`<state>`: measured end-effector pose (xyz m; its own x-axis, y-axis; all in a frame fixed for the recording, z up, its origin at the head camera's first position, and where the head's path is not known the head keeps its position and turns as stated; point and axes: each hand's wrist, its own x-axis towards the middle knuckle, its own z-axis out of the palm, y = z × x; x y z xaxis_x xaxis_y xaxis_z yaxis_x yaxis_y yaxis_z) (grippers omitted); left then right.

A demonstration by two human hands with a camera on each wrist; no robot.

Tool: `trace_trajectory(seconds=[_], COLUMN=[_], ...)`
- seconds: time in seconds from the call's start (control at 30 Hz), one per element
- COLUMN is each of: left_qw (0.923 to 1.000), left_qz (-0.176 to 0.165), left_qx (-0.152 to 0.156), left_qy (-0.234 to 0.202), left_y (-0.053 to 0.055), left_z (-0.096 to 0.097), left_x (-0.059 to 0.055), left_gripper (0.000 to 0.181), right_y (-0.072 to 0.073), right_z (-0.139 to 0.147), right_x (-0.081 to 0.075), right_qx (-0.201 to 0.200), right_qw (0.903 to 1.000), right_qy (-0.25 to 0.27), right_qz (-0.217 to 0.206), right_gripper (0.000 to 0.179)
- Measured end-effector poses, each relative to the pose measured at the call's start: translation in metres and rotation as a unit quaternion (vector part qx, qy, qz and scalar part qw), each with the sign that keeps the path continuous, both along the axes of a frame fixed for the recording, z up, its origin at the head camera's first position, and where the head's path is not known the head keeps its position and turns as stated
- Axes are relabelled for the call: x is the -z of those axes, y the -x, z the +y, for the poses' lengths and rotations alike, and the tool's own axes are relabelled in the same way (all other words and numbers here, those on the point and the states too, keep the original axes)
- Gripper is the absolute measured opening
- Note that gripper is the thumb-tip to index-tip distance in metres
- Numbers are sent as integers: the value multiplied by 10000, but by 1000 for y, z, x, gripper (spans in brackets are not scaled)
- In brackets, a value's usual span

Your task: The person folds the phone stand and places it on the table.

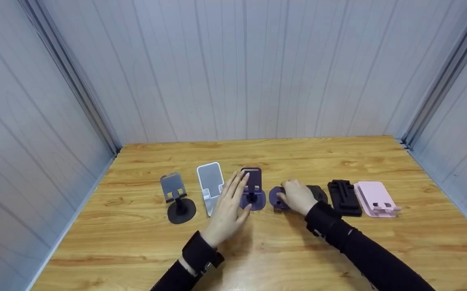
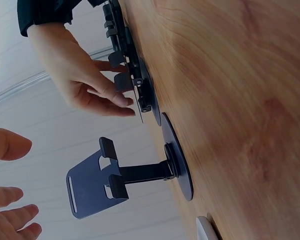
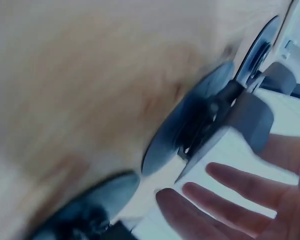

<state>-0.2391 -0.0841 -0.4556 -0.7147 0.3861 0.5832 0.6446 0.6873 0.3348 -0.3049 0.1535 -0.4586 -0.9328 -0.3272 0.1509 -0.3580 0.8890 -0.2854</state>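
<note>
My left hand (image 1: 227,210) hovers with extended fingers beside an upright purple phone stand (image 1: 252,188); in the left wrist view its fingertips are apart from that stand's plate (image 2: 92,185). My right hand (image 1: 298,197) is at a second purple phone stand (image 1: 278,198), folded low on its round base. In the right wrist view, the thumb lies by the lip of the folded stand (image 3: 250,117), and the fairly straight fingers (image 3: 230,180) spread past its plate edge. No firm hold shows there. The right palm partly hides that stand in the head view.
Left of the hands stand a grey phone stand (image 1: 178,198) with a dark round base and a white-framed stand (image 1: 210,182). To the right are a dark round-based stand (image 1: 318,193), a folded black stand (image 1: 343,198) and a pink stand (image 1: 375,198). Panel walls (image 1: 249,72) enclose the wooden table (image 1: 265,250).
</note>
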Motion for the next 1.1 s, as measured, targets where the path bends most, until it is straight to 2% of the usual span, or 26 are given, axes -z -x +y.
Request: trace_trajectory(seconds=[0.13,0.3,0.5,0.63,0.73,0.93,1.1], left_qw=[10000,10000,10000,10000,10000,9996,9986], left_qz=[27,11,-13,-27,-54,-141,-178], left_qx=[-12,10,14,-23,-56,-250,-420], left_qy=[11,-24,-41,-22,12,85,252], left_y=[0,0,0,1,1,2,7], left_z=[-1,0,-1,-3,-4,-5,-3], left_x=[0,1,1,1,1,1,-4], left_gripper=[78,79,80,78,78,79,83], right_y=[0,1,2,-3,-12,-32,-45], right_z=[-2,-1,1,3,6,15,23], right_x=[2,2,1,-4,-10,-22,-27], right_qx=[-174,-441,-516,-496,-483,-645,-824], right_qw=[9994,9986,9980,9968,9961,9972,9963], right_qy=[90,124,53,-12,-9,142,229], right_qz=[-291,-258,-369,-622,-732,-355,-34], right_gripper=[30,34,39,48,53,62,69])
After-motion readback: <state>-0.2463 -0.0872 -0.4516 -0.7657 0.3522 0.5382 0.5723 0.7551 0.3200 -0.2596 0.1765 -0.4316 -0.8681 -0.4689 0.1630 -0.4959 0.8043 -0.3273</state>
